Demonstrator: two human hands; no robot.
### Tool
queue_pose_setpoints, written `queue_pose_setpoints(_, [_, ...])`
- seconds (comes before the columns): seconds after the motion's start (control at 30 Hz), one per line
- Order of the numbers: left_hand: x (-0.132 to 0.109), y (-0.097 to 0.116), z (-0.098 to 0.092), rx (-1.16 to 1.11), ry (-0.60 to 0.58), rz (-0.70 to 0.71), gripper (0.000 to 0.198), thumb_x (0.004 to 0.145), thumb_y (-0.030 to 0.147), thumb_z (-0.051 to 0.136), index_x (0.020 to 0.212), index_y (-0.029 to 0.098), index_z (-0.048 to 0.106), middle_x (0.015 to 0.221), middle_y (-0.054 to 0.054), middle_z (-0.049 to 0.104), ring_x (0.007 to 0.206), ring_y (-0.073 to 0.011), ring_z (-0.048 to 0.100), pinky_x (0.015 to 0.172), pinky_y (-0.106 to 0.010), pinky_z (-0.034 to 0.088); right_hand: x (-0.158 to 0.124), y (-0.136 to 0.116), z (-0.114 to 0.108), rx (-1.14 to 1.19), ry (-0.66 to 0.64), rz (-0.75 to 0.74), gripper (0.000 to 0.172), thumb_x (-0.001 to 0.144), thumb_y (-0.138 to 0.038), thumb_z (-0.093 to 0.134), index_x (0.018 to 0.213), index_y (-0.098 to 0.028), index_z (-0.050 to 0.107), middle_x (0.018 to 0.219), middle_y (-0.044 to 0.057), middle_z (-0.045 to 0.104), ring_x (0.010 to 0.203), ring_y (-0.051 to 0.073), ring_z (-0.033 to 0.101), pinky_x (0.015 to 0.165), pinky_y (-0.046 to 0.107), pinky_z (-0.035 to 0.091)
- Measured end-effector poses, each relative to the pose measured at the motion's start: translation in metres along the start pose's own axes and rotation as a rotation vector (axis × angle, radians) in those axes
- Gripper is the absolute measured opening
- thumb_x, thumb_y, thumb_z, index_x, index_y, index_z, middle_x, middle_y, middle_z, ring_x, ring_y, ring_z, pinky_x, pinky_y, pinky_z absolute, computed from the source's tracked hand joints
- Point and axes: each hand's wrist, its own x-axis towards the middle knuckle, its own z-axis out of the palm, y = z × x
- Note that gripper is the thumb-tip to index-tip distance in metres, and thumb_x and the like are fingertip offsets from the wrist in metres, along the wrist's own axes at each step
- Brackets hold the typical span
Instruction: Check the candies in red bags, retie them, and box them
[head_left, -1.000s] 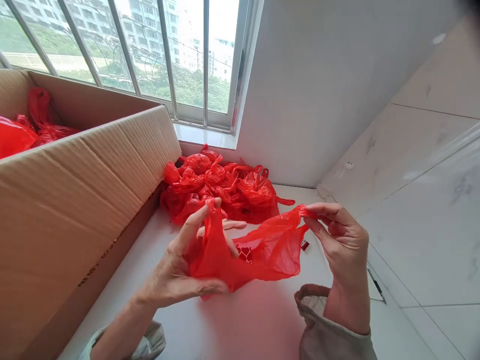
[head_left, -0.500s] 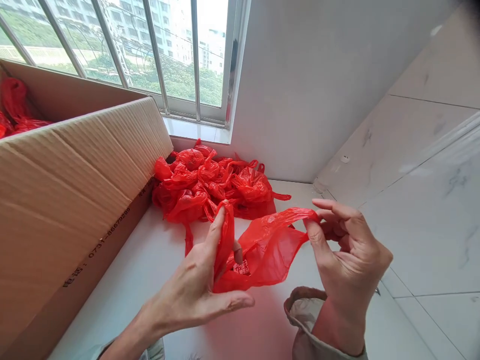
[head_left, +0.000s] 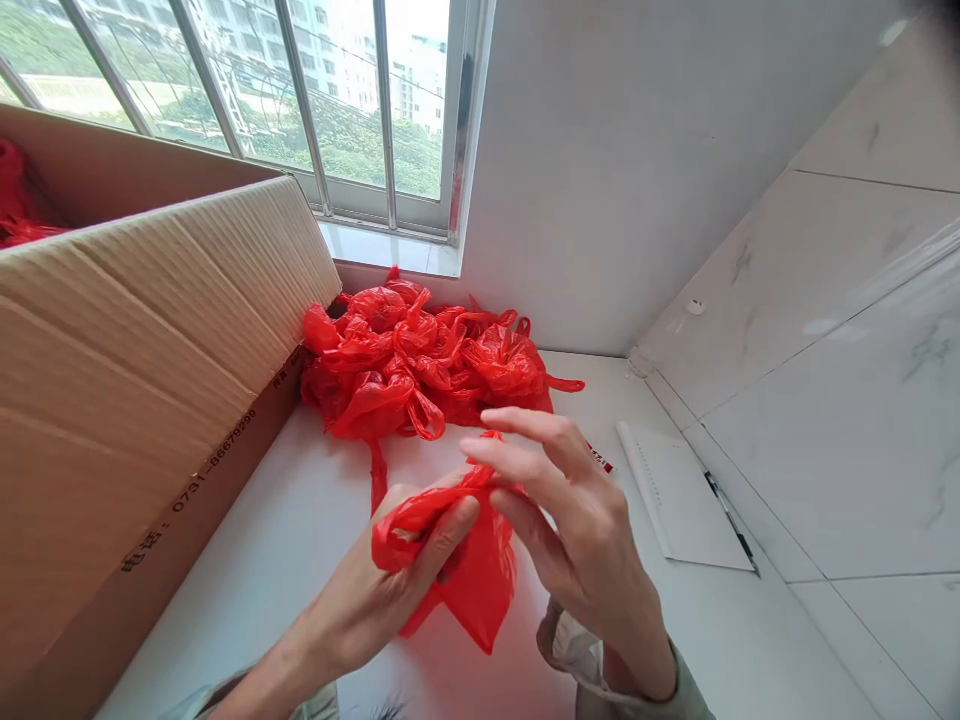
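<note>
My left hand is closed around a red plastic bag, its thumb pressing a folded edge of the film. My right hand sits right beside it, fingers stretched out over the bag's upper part and touching it; the bag hangs bunched between both hands. Beyond them a pile of knotted red bags lies on the white floor below the window.
A large open cardboard box stands on the left with more red bags inside. A white sheet with a pen lies at the right by the tiled wall. White floor shows between the box and my hands.
My hands have come together. The bag, stretched wide between them before, is now gathered into a bunch. The right hand moved left onto it.
</note>
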Motion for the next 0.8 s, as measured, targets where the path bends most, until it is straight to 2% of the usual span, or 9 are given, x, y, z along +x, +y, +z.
queue_pose_setpoints(0.17, [-0.001, 0.006, -0.004, -0.215, -0.119, -0.285, 0.055, 0.087, 0.067, 0.048, 0.057, 0.022, 0.037, 0.048, 0.003, 0.039, 0.046, -0.0129, 0.034, 0.046, -0.027, 0.029, 0.007, 0.032, 0.006, 0.442, -0.181, 0.319, 0.017, 0.093, -0.032, 0.061, 0.096, -0.019, 0.071, 0.085, 0.001, 0.072, 0.076, 0.013, 0.069, 0.07, 0.023, 0.057])
queue_pose_setpoints(0.23, [0.002, 0.005, -0.005, -0.351, -0.129, -0.358, 0.055, 0.086, 0.073, 0.046, 0.067, 0.021, 0.048, 0.046, 0.004, 0.044, 0.042, -0.0111, 0.036, 0.045, -0.024, 0.031, 0.007, 0.038, 0.01, 0.564, -0.076, 0.401, 0.011, 0.087, -0.028, 0.067, 0.084, -0.018, 0.07, 0.074, -0.001, 0.069, 0.068, 0.013, 0.069, 0.064, 0.022, 0.056])
queue_pose_setpoints(0.3, [0.007, 0.003, -0.006, -0.515, -0.172, -0.369, 0.055, 0.086, 0.074, 0.045, 0.098, 0.022, 0.057, 0.047, 0.004, 0.052, 0.038, -0.0113, 0.042, 0.044, -0.022, 0.036, 0.007, 0.037, 0.011, 0.532, 0.08, 0.427, 0.007, 0.083, -0.025, 0.072, 0.082, -0.019, 0.07, 0.076, -0.001, 0.07, 0.069, 0.013, 0.069, 0.067, 0.023, 0.057])
queue_pose_setpoints(0.37, [0.011, 0.001, -0.008, -0.665, -0.242, -0.334, 0.06, 0.088, 0.071, 0.044, 0.128, 0.027, 0.046, 0.05, 0.003, 0.059, 0.04, -0.0146, 0.053, 0.047, -0.024, 0.044, 0.005, 0.032, 0.01, 0.441, 0.191, 0.371, 0.004, 0.081, -0.021, 0.073, 0.083, -0.02, 0.07, 0.078, -0.001, 0.071, 0.071, 0.013, 0.069, 0.068, 0.024, 0.057])
queue_pose_setpoints(0.43, [0.014, 0.0, -0.011, -0.741, -0.291, -0.305, 0.059, 0.091, 0.066, 0.045, 0.137, 0.03, 0.038, 0.056, 0.002, 0.064, 0.048, -0.0174, 0.061, 0.051, -0.025, 0.05, 0.003, 0.021, 0.007, 0.366, 0.214, 0.235, 0.008, 0.082, -0.014, 0.071, 0.085, -0.021, 0.07, 0.08, -0.001, 0.071, 0.074, 0.013, 0.068, 0.069, 0.024, 0.057])
queue_pose_setpoints(0.57, [0.016, 0.0, -0.021, -0.758, -0.357, -0.29, 0.035, 0.095, 0.052, 0.051, 0.116, 0.025, 0.059, 0.058, 0.002, 0.06, 0.048, -0.0089, 0.05, 0.047, -0.015, 0.04, -0.006, -0.001, -0.001, 0.233, -0.161, -0.089, 0.013, 0.09, -0.011, 0.058, 0.085, -0.019, 0.066, 0.082, 0.001, 0.069, 0.072, 0.011, 0.063, 0.066, 0.022, 0.053])
queue_pose_setpoints(0.67, [0.017, 0.0, -0.025, -0.7, -0.432, -0.169, 0.017, 0.086, 0.034, 0.071, 0.086, 0.018, 0.065, 0.065, 0.003, 0.056, 0.055, -0.0067, 0.047, 0.051, -0.013, 0.038, -0.012, -0.006, -0.005, 0.056, -0.444, -0.148, 0.018, 0.095, -0.014, 0.051, 0.085, -0.018, 0.065, 0.082, 0.002, 0.068, 0.072, 0.012, 0.059, 0.062, 0.023, 0.048])
queue_pose_setpoints(0.73, [0.017, 0.0, -0.027, -0.657, -0.475, -0.069, 0.018, 0.08, 0.024, 0.076, 0.078, 0.016, 0.06, 0.074, 0.002, 0.059, 0.062, -0.0071, 0.049, 0.055, -0.014, 0.04, -0.012, -0.004, -0.007, 0.08, -0.448, -0.142, 0.012, 0.094, -0.018, 0.055, 0.088, -0.019, 0.066, 0.083, 0.002, 0.069, 0.073, 0.012, 0.059, 0.062, 0.023, 0.046])
queue_pose_setpoints(0.8, [0.016, 0.001, -0.029, -0.596, -0.51, -0.056, 0.019, 0.081, 0.021, 0.075, 0.079, 0.017, 0.056, 0.079, 0.002, 0.059, 0.065, -0.0072, 0.051, 0.059, -0.015, 0.041, -0.009, 0.003, -0.007, 0.239, -0.311, -0.095, 0.006, 0.092, -0.023, 0.062, 0.089, -0.02, 0.065, 0.083, 0.001, 0.069, 0.074, 0.012, 0.06, 0.065, 0.022, 0.048])
